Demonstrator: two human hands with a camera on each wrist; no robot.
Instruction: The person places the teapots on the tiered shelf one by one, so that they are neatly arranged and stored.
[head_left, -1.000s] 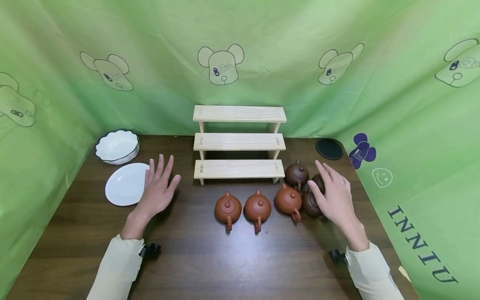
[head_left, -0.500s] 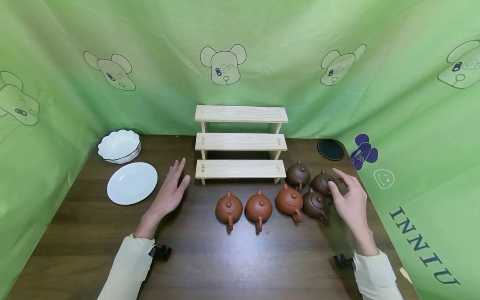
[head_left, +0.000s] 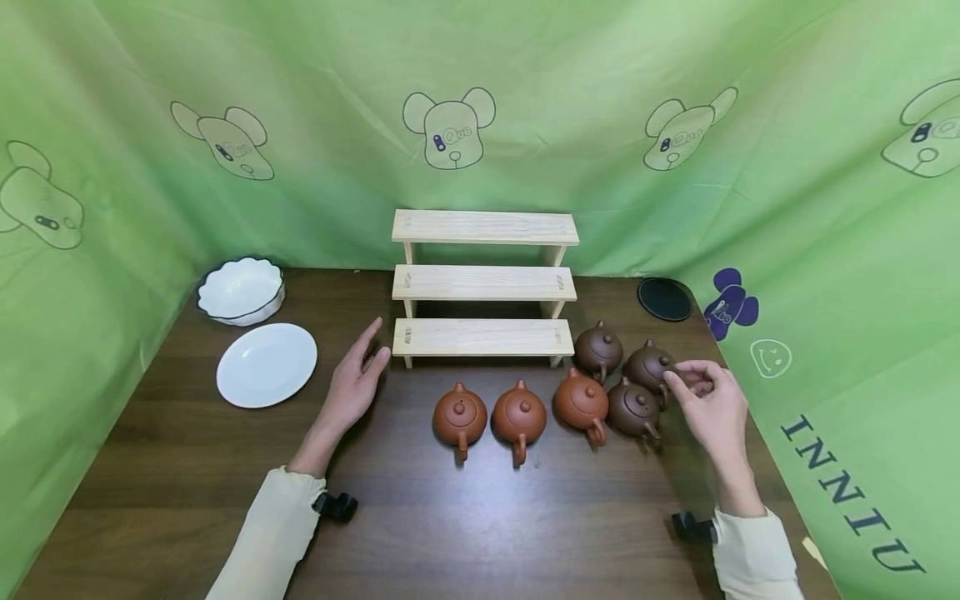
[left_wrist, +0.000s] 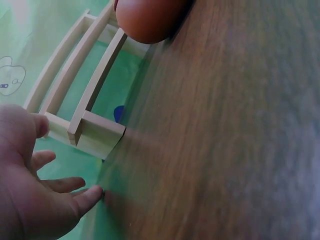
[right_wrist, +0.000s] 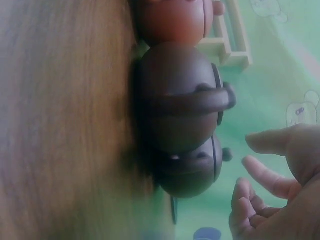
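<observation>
I have the right hand [head_left: 714,408] just beside the rightmost dark teapot [head_left: 648,367], which stands on the counter [head_left: 465,542] behind the front dark teapot [head_left: 632,408]. That hand's fingers are loosely bent and grip nothing. I see the left hand [head_left: 351,392] empty, its fingers extended, between the white plate [head_left: 267,365] and the wooden stand [head_left: 483,337]. A reddish teapot [head_left: 581,404] sits left of the front dark teapot.

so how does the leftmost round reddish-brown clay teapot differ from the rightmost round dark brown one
The reddish-brown teapot stands clear of the pot beside it; the dark brown teapot sits crowded among others. The right hand hovers by the dark brown teapot; the reddish-brown teapot has no hand over it. Both have round bodies and knobbed lids.
</observation>
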